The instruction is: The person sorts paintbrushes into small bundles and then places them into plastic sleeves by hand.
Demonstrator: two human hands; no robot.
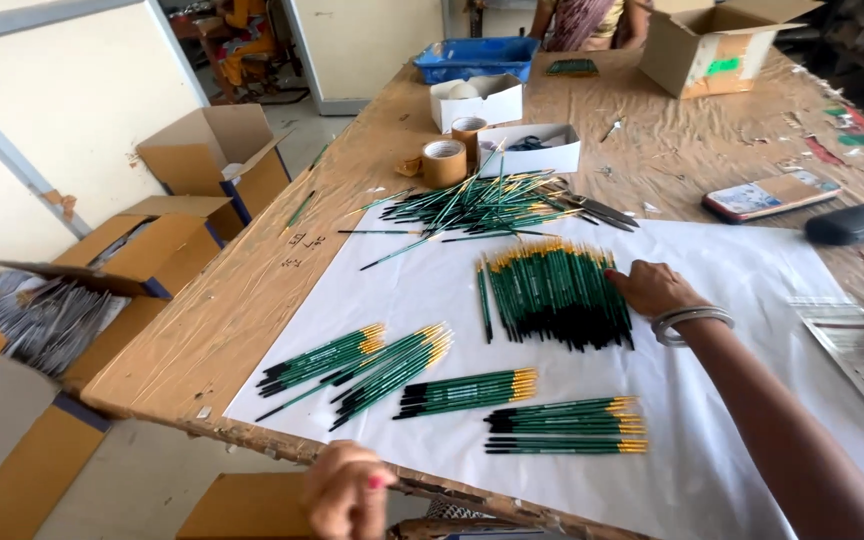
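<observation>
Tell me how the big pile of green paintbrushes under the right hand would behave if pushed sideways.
The big pile would probably fan apart: the brushes lie loose and unbound. Their thin round handles look apt to roll on the smooth white paper. They seem light, so the right hand could likely shift them easily.

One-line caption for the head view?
Right hand rests beside a large pile of green paintbrushes; left hand at the table edge.

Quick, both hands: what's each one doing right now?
Left hand: at the table edge, fingers curled, holding nothing visible.
Right hand: open, resting against the big brush pile.
</observation>
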